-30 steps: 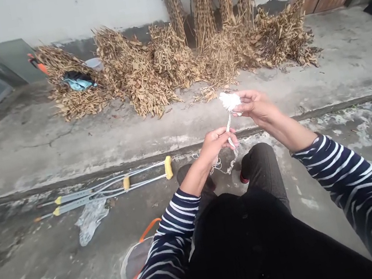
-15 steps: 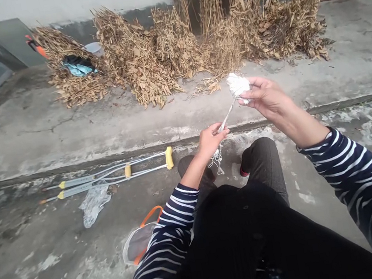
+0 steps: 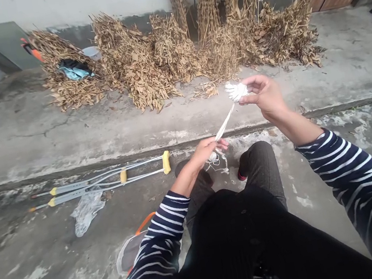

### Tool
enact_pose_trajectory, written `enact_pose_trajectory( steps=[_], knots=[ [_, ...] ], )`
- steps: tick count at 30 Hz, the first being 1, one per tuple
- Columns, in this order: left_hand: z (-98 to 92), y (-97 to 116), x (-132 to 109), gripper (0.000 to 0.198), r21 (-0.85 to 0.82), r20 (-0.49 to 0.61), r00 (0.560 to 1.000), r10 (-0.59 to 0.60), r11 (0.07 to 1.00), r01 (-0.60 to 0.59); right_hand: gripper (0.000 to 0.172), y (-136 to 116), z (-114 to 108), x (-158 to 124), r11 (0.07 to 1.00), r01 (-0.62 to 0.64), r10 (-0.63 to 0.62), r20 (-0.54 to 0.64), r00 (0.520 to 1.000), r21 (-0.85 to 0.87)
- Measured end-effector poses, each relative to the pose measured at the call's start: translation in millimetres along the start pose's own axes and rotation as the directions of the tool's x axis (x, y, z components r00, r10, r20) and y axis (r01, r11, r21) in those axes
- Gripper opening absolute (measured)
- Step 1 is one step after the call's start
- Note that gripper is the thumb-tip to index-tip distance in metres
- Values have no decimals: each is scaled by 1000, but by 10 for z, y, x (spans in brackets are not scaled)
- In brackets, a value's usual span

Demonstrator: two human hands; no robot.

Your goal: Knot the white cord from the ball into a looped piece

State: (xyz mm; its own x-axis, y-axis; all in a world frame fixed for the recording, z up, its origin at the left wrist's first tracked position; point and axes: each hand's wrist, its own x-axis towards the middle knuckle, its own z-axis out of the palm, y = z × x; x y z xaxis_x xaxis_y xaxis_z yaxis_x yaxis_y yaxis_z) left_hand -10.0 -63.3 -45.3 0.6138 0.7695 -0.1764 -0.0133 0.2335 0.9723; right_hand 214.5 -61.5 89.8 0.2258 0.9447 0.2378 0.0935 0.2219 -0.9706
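Observation:
My right hand (image 3: 264, 94) pinches a white bundle of wound cord (image 3: 236, 91) between thumb and fingers, held out in front of me. From the bundle a few white strands (image 3: 225, 122) run down, pulled taut, to my left hand (image 3: 206, 151), whose fingers are closed around them. Below my left hand more loose white cord (image 3: 214, 157) lies in a small tangle by my feet; part of it is hidden behind the hand.
A pair of crutches (image 3: 107, 180) with yellow pads lies on the left, beside a clear plastic bag (image 3: 88, 212). An orange-handled bag (image 3: 132, 253) is near my left sleeve. Dried plant bundles (image 3: 146, 70) line the wall beyond a raised concrete step (image 3: 134, 131).
The bundle in my right hand has turned slightly, and my left hand has shifted a little lower along the strands. The camera view has moved slightly to the right.

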Motion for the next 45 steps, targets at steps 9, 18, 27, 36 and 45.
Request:
enact_pose_trajectory(
  steps=[9, 18, 27, 36, 45],
  knots=[
    [-246, -37, 167, 27, -158, -208, 977, -57, 987, 24, 47, -256, -12, -215, 966, -230, 202, 207, 957, 120],
    [454, 548, 104, 47, 344, -231, 873, 430, 875, -340, 39, -310, 209, -221, 996, -85, 85, 146, 986, -6],
    [366, 163, 283, 39, 357, -347, 857, 382, 898, -256, 39, -366, 275, -218, 993, -98, 88, 142, 986, 64],
    [667, 328, 138, 33, -125, -72, 987, 145, 980, -153, 35, -373, 122, -81, 994, 69, -63, 74, 995, -83],
    [194, 547, -412, 41, -292, 275, 961, 8, 954, 75, 31, 232, -201, -28, 941, 189, -146, 168, 975, -280]
  ],
)
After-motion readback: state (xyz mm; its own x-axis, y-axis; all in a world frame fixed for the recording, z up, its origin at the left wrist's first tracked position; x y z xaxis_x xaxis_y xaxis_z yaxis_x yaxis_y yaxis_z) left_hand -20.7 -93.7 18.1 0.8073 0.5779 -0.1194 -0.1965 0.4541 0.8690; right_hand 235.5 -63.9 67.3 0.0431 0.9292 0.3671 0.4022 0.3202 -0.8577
